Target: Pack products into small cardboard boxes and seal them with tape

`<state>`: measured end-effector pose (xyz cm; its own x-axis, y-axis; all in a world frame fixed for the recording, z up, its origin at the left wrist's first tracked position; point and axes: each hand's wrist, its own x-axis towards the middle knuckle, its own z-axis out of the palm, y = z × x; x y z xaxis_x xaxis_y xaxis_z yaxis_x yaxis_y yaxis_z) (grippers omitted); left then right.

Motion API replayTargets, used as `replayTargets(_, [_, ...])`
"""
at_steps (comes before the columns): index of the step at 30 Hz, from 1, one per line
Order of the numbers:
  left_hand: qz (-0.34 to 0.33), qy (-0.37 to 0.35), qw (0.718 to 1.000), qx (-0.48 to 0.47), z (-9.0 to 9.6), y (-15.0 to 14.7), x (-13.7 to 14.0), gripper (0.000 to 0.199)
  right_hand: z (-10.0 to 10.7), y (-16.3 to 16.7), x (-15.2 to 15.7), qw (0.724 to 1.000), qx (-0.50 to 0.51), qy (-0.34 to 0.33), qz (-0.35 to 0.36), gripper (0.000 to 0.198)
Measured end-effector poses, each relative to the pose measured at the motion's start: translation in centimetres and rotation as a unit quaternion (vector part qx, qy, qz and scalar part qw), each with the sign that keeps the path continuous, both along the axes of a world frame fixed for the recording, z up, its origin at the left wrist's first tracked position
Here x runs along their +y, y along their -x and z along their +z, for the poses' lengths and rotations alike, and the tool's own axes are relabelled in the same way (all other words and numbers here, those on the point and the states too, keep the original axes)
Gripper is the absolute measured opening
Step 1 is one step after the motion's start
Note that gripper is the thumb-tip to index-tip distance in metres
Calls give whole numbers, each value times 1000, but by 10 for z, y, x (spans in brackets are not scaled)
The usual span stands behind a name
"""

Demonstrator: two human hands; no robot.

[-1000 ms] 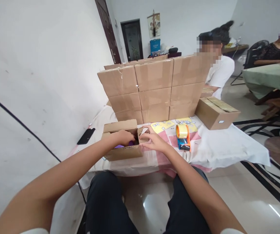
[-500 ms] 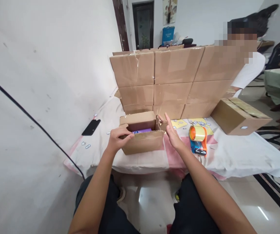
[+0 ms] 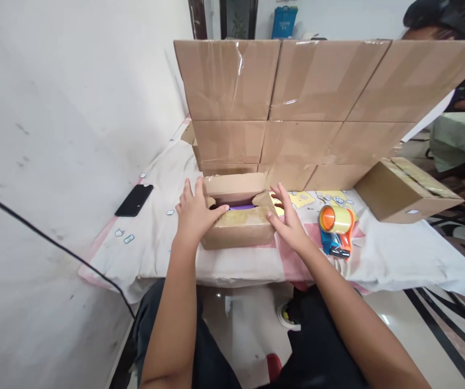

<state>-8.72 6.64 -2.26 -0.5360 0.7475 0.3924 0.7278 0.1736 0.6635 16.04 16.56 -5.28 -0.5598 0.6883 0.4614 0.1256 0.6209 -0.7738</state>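
Note:
A small open cardboard box (image 3: 238, 235) stands on the cloth-covered table in front of me, with something purple (image 3: 242, 207) showing inside. Its far flap (image 3: 234, 185) stands up, and its near flap (image 3: 243, 217) leans inward over the opening. My left hand (image 3: 195, 213) is at the box's left side, fingers spread and thumb on the near flap. At the right side, my right hand (image 3: 288, 219) has its thumb on that flap's corner and its other fingers apart. An orange and blue tape dispenser (image 3: 337, 232) with a yellowish roll lies to the right.
Stacked taped cartons (image 3: 305, 92) form a wall behind the box. One closed carton (image 3: 409, 194) stands at the table's right end. A black phone-like slab (image 3: 134, 200) lies at the left, near the white wall. A person (image 3: 439, 21) is behind the stack.
The near flap has gone from upright to folded inward. My left hand has spread its fingers along the left side, and my right thumb has come onto the flap. The view has tilted down.

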Motion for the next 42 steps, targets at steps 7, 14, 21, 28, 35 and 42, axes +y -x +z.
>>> replayTargets(7, [-27, -145, 988, -47, -2, 9, 10, 56, -3, -12, 3, 999, -39, 13, -10, 78])
replayTargets(14, [-100, -11, 972, 214, -6, -8, 12, 22, 4, -41, 3, 982, -25, -138, -125, 66])
replayTargets(21, [-156, 164, 945, 236, 12, -62, 7, 53, 7, -113, 28, 906, 62, -92, -410, 46])
replayTargets(28, [-149, 158, 926, 308, -5, -63, 2, 66, -28, -153, 41, 888, 100, 206, -400, 57])
replayTargets(35, [-131, 127, 924, 336, -9, -68, 2, 55, -38, -170, 40, 916, 106, 257, -291, 39])
replayTargets(42, [-162, 177, 925, 295, 1, -65, 13, 58, -35, -174, 40, 933, 88, 286, -199, 38])
